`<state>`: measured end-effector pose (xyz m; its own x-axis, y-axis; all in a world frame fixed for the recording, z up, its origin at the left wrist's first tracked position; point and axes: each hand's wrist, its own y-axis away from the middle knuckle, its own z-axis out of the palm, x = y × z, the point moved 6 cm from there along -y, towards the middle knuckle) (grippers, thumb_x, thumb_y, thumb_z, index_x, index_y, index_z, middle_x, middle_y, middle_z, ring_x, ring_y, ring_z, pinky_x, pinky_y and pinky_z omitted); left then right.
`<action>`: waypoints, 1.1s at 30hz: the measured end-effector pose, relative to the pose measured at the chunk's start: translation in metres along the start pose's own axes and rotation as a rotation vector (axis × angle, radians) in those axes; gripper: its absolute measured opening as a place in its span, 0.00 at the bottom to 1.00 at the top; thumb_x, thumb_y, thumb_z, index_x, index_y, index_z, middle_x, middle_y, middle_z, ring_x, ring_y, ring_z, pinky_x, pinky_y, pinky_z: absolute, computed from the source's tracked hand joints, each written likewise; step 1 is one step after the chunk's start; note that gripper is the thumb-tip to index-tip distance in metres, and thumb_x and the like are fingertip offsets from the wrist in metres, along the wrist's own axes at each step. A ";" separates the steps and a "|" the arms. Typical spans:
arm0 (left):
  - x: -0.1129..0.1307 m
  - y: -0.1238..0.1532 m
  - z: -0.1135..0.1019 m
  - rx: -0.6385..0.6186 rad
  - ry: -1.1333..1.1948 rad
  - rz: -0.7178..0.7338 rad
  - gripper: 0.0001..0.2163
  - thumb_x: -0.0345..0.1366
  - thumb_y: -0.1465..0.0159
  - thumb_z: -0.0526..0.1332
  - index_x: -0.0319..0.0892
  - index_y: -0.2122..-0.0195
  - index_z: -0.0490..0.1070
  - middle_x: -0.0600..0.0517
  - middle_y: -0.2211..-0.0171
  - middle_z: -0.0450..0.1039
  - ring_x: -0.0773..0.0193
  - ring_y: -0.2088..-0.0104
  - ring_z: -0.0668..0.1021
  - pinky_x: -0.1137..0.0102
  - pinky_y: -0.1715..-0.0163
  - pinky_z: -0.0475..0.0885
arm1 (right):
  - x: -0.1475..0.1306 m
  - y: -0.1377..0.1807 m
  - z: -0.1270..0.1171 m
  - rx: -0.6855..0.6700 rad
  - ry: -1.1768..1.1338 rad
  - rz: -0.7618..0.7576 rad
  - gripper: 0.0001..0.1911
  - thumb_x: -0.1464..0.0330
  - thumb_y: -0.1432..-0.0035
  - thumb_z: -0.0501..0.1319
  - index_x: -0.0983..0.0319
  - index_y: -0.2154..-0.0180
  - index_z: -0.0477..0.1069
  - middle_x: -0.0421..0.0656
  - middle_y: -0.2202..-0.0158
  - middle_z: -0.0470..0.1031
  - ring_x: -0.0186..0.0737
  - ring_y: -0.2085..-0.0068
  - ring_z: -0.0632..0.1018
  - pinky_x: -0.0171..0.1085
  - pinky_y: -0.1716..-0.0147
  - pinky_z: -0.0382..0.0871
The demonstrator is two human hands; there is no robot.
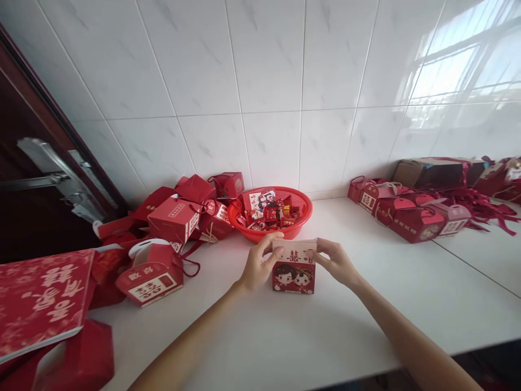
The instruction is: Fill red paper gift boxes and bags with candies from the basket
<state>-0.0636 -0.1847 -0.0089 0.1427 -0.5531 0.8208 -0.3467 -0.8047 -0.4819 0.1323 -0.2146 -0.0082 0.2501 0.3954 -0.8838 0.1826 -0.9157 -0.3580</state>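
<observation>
A small red gift box (293, 274) with two cartoon figures on its front stands on the white counter (366, 304) in front of me. Its pale top flap is raised. My left hand (257, 263) grips the box's left side, thumb and fingers pinched on the flap's upper left corner. My right hand (334, 262) pinches the flap's upper right corner. Just behind the box sits a red plastic basket (303, 209) filled with red wrapped sweets and a picture card.
A heap of red gift boxes (179, 217) with cord handles lies at the left, by a dark door with a metal handle (61, 174). A red bag (36, 298) lies at the near left. More red and pink boxes (407, 214) and ribbons line the tiled wall at right.
</observation>
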 end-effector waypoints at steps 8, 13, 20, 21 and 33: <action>0.009 0.018 0.008 0.168 -0.150 0.212 0.07 0.38 0.34 0.60 0.41 0.61 0.75 0.49 0.63 0.80 0.61 0.61 0.80 0.69 0.57 0.76 | -0.007 0.004 0.000 0.092 -0.055 -0.035 0.25 0.47 0.36 0.54 0.62 0.70 0.72 0.43 0.70 0.74 0.39 0.67 0.73 0.36 0.67 0.68; 0.005 0.021 0.010 0.173 -0.142 0.206 0.08 0.37 0.35 0.61 0.41 0.58 0.76 0.48 0.60 0.80 0.60 0.58 0.80 0.68 0.55 0.75 | -0.002 0.003 0.001 0.129 -0.006 -0.090 0.24 0.48 0.37 0.56 0.62 0.71 0.69 0.42 0.71 0.73 0.37 0.68 0.72 0.35 0.66 0.67; 0.003 0.025 0.011 0.166 -0.181 0.191 0.10 0.38 0.35 0.59 0.42 0.56 0.73 0.48 0.58 0.78 0.59 0.56 0.80 0.65 0.52 0.75 | 0.000 0.003 -0.002 0.142 0.125 -0.170 0.24 0.49 0.35 0.52 0.60 0.75 0.63 0.41 0.73 0.70 0.36 0.69 0.69 0.35 0.67 0.65; 0.003 0.026 0.012 0.150 -0.205 0.203 0.10 0.38 0.35 0.59 0.42 0.55 0.73 0.48 0.58 0.78 0.59 0.55 0.80 0.65 0.52 0.75 | -0.002 0.002 -0.004 0.146 0.168 -0.186 0.24 0.49 0.35 0.52 0.60 0.76 0.62 0.40 0.74 0.68 0.36 0.69 0.68 0.35 0.67 0.64; -0.034 0.031 0.034 -0.105 -0.391 0.128 0.09 0.31 0.39 0.58 0.43 0.58 0.75 0.44 0.45 0.68 0.55 0.47 0.77 0.57 0.46 0.74 | -0.006 0.091 -0.173 0.762 0.139 0.007 0.23 0.46 0.50 0.64 0.61 0.69 0.70 0.36 0.83 0.67 0.33 0.84 0.68 0.32 0.83 0.61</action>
<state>-0.0478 -0.1984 -0.0618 0.4265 -0.7038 0.5681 -0.4740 -0.7089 -0.5223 0.3125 -0.2880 0.0163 0.3748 0.3489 -0.8589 -0.5111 -0.6952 -0.5055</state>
